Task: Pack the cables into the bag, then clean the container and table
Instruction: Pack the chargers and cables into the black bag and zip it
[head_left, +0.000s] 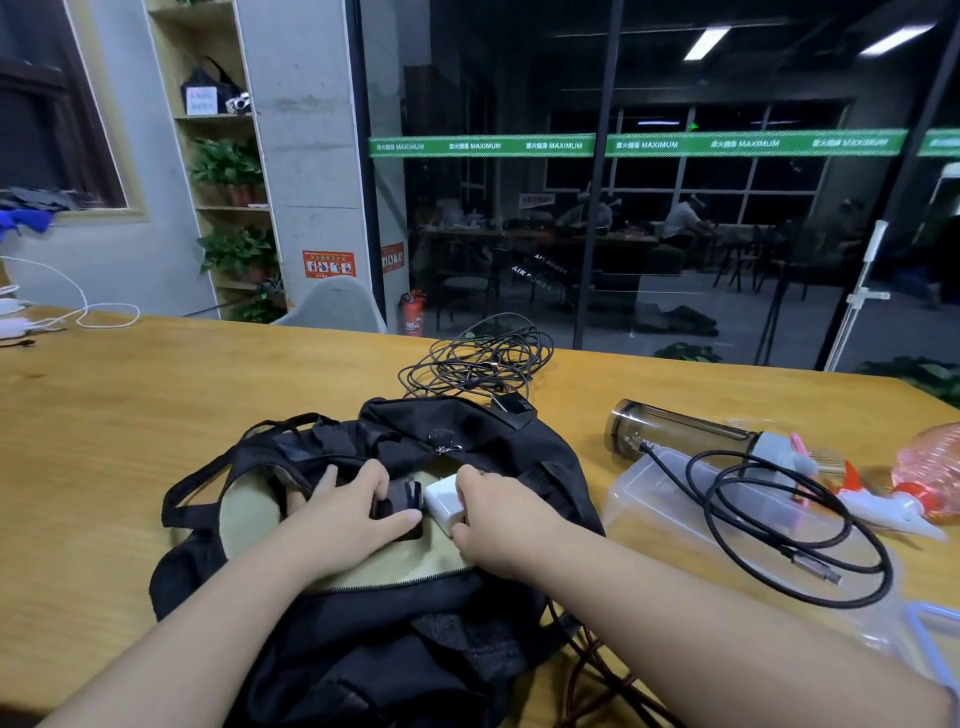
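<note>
A black bag (467, 447) lies open on the wooden table (156, 415), its tan lining showing. Inside the opening, my left hand (348, 514) grips a dark item (402, 496), and my right hand (493, 514) pinches a white charger block (441, 499) right beside it. Behind the bag lies a tangled thin black cable (478, 358) with a black adapter (514, 405). A thick black cable (779, 525) is coiled over a clear plastic container (654, 499) at the right. A brown cable (597, 660) trails from under the bag.
A clear bottle (675, 431) lies on its side behind the container. A pink spray bottle (914, 483) lies at the far right. White cables and chargers (78, 317) sit at the table's far left. A grey chair (337, 306) stands behind the table.
</note>
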